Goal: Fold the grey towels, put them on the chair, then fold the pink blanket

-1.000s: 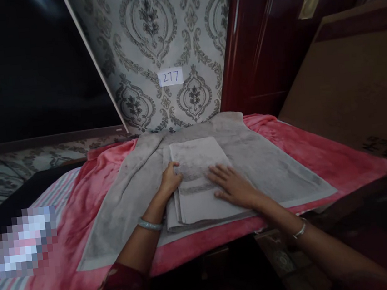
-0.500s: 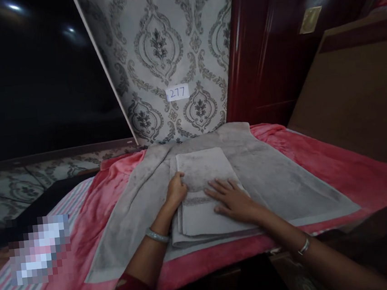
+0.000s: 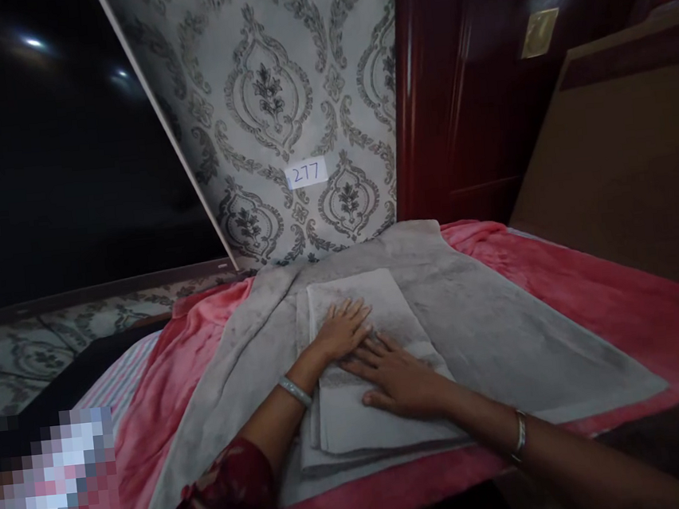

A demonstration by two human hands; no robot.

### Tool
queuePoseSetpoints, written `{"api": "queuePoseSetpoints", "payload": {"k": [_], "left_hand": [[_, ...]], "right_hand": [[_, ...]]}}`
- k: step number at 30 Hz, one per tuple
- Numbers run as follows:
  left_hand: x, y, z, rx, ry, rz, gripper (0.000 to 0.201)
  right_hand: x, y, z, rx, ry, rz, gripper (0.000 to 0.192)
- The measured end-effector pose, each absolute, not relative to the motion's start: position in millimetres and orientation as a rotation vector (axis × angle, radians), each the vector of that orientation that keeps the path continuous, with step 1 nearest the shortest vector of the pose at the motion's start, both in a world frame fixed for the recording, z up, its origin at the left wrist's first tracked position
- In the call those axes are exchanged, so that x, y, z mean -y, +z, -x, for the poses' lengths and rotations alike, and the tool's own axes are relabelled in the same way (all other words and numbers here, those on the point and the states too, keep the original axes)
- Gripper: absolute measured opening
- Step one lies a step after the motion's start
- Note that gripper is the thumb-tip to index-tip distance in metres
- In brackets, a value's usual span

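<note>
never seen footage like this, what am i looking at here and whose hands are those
This is filmed by a camera worn on a person's head, looking forward and down, so the two arms coming in from the bottom are the wearer's own. There is no machine, only bare hands.

The left hand and the right hand both lie flat, fingers spread, on a folded grey towel. Nothing is gripped; the palms just press on the cloth. Each wrist wears a bangle.

The folded towel sits on a larger grey towel spread open over a pink blanket. Behind is patterned wallpaper with a small label reading 277, and a dark red wooden door to the right.
</note>
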State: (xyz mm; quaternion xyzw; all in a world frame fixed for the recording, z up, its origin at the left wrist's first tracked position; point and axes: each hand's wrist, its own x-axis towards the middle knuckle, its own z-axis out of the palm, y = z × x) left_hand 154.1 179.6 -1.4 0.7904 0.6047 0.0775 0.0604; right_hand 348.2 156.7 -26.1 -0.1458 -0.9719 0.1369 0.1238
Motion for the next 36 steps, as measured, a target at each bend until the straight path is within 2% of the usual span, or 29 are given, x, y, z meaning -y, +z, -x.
{"api": "queuePoseSetpoints", "payload": {"k": [5,12,19,22,24,28,32,36], "left_hand": [[-195.1,-12.3,-137.4,-1.883,0.13,-2.393,0.058],[-222.1,-5.1,-105.2,-2.333,0.165,-2.107,0.065],[-221.9,-6.1,-102.6,-2.349,0.167,-2.084,0.067],[-221.1,4.7,-111.0,-2.382,0.114,-2.005,0.067],[-217.9,10.2,-122.2,-2.43,0.159,-2.014,0.066],[-204.4,4.3,-143.7,-2.363,0.289,-2.17,0.068],[-194.4,-12.5,-145.0,-2.315,0.226,-2.11,0.071],[-195.5,-17.6,-140.5,-2.317,0.22,-2.108,0.073]], "right_hand": [[-155.6,-29.1,-350.0,2.846,0.43,0.466,0.065],[-157.2,-21.5,-350.3,2.847,0.51,0.477,0.065],[-162.4,-31.7,-352.2,2.8,0.528,0.409,0.065],[-191.7,-24.2,-349.7,2.676,0.622,0.367,0.056],[-222.0,-10.6,-343.3,2.526,0.582,0.492,0.049],[-280.1,8.4,-320.7,2.452,0.273,0.998,0.054],[-305.9,-12.4,-306.0,2.59,0.227,1.307,0.057],[-313.6,-37.4,-308.7,2.603,0.275,1.328,0.061]]}}
